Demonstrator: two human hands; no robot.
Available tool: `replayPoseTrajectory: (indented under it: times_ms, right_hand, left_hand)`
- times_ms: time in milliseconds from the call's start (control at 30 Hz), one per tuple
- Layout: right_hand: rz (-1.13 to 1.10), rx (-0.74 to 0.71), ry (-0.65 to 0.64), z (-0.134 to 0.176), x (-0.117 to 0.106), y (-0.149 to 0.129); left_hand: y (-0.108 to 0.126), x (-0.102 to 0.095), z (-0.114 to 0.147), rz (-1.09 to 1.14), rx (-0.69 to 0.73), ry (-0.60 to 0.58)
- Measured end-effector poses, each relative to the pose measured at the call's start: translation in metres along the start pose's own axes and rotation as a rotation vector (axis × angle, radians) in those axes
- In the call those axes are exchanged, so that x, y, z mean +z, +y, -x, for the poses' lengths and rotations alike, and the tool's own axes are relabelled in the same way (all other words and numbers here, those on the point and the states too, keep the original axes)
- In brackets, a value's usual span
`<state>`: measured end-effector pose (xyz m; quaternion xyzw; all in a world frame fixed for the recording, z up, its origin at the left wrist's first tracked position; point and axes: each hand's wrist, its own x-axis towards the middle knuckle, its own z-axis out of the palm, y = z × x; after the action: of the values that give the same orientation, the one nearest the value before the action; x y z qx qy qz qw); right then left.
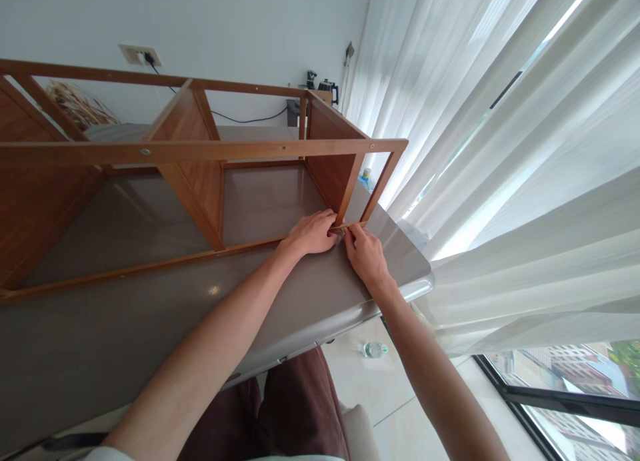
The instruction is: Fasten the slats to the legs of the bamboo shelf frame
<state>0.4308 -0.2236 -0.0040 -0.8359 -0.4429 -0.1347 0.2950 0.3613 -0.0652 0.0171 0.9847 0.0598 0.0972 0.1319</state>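
Note:
A brown wooden shelf frame (pixel 260 149) lies on its side across a glossy grey table (pixel 280 301), with slatless panels dividing it into compartments. At its lower near right corner, my left hand (pixel 313 234) is closed round the bottom rail (pixel 255 246). Just to the right, my right hand (pixel 367 253) pinches at the end of that rail with thumb and fingers together. A small shiny metal piece shows between the two hands; its kind is too small to make out, and my fingertips partly cover it.
White curtains (pixel 500 148) hang at the right beside the table's rounded corner. A clear bottle (pixel 374 350) lies on the floor. Behind the frame are a black kettle (pixel 327 88), a wall socket (pixel 140 54) with cables and a dried straw bundle (pixel 80 104).

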Motion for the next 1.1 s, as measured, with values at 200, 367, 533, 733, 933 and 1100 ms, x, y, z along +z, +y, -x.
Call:
replayPoseTrajectory:
  times_ms: [200,367,533,733,933,1100]
  right_hand:
    - [-0.152,0.129,0.018,-0.003,-0.006,0.003]
    - [-0.291,0.246,-0.025,-0.006,-0.009,0.007]
    - [-0.334,0.264,-0.033,-0.007,-0.007,0.008]
    - [-0.357,0.282,-0.065,-0.013,-0.007,0.009]
    - [-0.349,0.327,-0.083,-0.017,-0.006,0.013]
    - [-0.325,0.356,-0.125,-0.02,-0.007,0.018]
  left_hand:
    - [-0.002,0.0,-0.001,0.014,0.006,-0.01]
    - [-0.001,-0.001,0.0,0.026,0.02,-0.01]
    - [-0.002,0.0,0.0,0.029,0.019,-0.009]
    - [-0.001,-0.001,0.0,0.025,0.009,-0.017]
    - [0.0,-0.003,-0.001,0.031,0.005,-0.017]
    - [-0.002,-0.002,-0.001,0.042,0.018,0.003]
